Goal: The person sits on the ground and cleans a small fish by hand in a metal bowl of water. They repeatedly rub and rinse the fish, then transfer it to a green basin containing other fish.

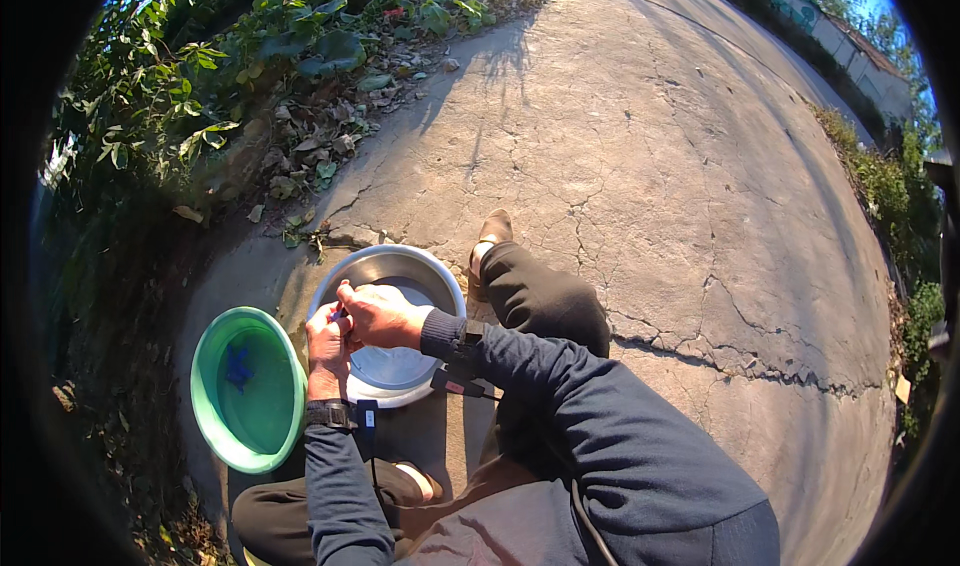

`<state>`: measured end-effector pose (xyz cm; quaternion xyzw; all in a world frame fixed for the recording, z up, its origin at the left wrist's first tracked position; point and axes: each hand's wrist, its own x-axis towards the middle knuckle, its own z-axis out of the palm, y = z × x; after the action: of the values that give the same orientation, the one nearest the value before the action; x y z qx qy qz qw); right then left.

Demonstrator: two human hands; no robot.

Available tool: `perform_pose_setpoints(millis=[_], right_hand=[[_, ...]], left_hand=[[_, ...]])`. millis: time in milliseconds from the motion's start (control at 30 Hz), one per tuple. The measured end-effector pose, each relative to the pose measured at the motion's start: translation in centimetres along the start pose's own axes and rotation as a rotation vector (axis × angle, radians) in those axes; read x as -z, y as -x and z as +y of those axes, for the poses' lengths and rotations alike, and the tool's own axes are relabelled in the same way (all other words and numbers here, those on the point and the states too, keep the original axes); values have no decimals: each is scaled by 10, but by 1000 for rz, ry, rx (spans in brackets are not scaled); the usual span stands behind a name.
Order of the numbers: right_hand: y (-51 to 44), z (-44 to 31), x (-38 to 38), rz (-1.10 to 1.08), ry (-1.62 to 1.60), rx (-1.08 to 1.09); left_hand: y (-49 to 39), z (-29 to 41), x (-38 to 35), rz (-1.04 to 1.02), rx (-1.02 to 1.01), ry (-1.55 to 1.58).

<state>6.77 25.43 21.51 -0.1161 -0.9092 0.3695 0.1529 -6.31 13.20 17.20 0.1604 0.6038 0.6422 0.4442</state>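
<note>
My left hand (328,345) and my right hand (384,316) meet above the left side of a metal basin (459,296). Between their fingers is a small dark blue or purple item (339,314), mostly hidden by the fingers, so its kind cannot be told. Below them the basin shows a pale, shiny bottom. Left of it stands a green plastic basin (201,386) holding liquid, with a crumpled blue thing (238,367) in it.
Cracked concrete pavement (675,213) stretches ahead and to the right. Leafy plants (330,48) and dry leaves border it on the left. My shoe (496,227) rests just beyond the metal basin, and a cable hangs from a small device (457,384) by my right wrist.
</note>
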Motion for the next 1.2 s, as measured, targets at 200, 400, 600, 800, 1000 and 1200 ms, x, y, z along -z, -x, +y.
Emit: perform_pose_setpoints(millis=[200, 400, 600, 800, 1000, 1200], right_hand=[[-4, -15, 20, 102, 86, -17], [-8, -3, 19, 105, 163, 15], [-2, 7, 8, 18, 222, 26], [-2, 20, -2, -9, 247, 43], [-3, 19, -2, -27, 256, 47], [0, 6, 9, 32, 249, 99]], left_hand=[[-6, 72, 27, -21, -142, -78], [-13, 60, 50, -90, -337, 428], [-61, -31, 55, 397, -21, 23], [-74, -37, 58, 452, 13, -89], [-88, -6, 64, 330, -111, -265], [-82, 55, 65, 176, -140, -552]])
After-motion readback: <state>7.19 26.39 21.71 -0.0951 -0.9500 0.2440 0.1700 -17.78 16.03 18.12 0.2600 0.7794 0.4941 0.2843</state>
